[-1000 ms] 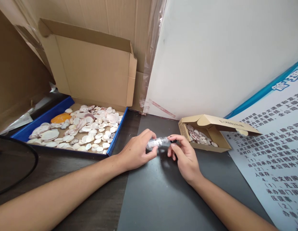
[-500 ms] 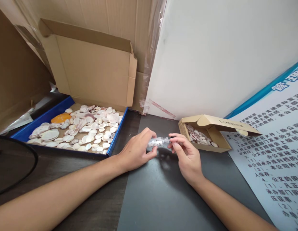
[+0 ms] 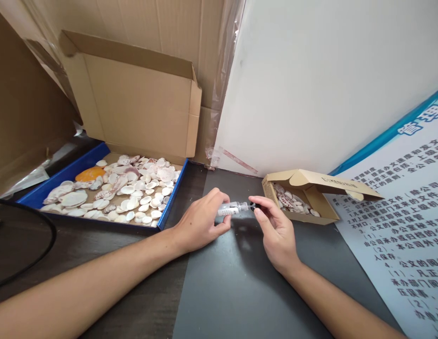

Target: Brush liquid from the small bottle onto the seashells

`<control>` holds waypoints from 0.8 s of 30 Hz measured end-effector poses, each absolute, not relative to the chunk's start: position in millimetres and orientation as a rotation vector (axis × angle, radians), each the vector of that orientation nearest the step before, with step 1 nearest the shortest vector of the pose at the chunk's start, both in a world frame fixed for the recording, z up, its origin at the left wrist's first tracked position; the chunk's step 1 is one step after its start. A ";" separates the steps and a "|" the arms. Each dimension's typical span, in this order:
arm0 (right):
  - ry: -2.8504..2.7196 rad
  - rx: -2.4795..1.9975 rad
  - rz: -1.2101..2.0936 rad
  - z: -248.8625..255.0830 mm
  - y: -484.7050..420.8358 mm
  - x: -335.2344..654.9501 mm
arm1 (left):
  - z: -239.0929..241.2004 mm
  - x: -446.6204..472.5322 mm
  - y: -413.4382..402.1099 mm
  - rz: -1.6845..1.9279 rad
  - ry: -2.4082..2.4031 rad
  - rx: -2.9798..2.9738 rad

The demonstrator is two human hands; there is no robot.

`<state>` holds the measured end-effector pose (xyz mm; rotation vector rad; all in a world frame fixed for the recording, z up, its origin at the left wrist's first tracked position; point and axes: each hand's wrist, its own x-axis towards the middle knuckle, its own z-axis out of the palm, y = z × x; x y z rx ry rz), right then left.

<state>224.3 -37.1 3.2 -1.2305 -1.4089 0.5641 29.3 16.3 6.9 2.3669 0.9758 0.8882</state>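
My left hand (image 3: 205,219) pinches a small clear bottle (image 3: 230,208) with a printed white label, its neck pointing right. In the fingertips of my right hand (image 3: 277,230) is a black cap (image 3: 253,205), mostly hidden by the fingers. A thin stem seems to run between cap and bottle neck; it is too small to make out fully. Both hands are above the grey mat (image 3: 219,292). Just beyond my right hand, a small open cardboard box (image 3: 327,214) holds several shells (image 3: 293,202).
To the left, an open blue-edged cardboard box (image 3: 173,193) carries many white shells (image 3: 134,202) and an orange one (image 3: 89,174). A black cable (image 3: 51,245) loops at the left edge. A printed sheet (image 3: 392,235) lies on the right; a white panel (image 3: 311,84) stands behind.
My right hand has drawn slightly right, and the black cap now shows apart from the bottle neck. My left hand and the bottle are nearly unmoved.
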 end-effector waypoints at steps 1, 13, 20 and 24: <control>-1.416 -1.220 0.566 2.3 -36.9 224.8 | 7.3 29.3 16.3 0.885 0.978 2.366; -1.417 -1.222 0.489 2.0 -34.9 225.0 | 8.1 28.9 17.5 0.896 0.991 2.394; -1.402 -1.224 0.520 0.5 -33.1 223.7 | 6.6 28.7 18.0 0.907 1.002 2.367; -1.410 -1.230 0.549 0.0 -33.4 223.6 | 5.9 29.0 18.1 0.919 1.004 2.330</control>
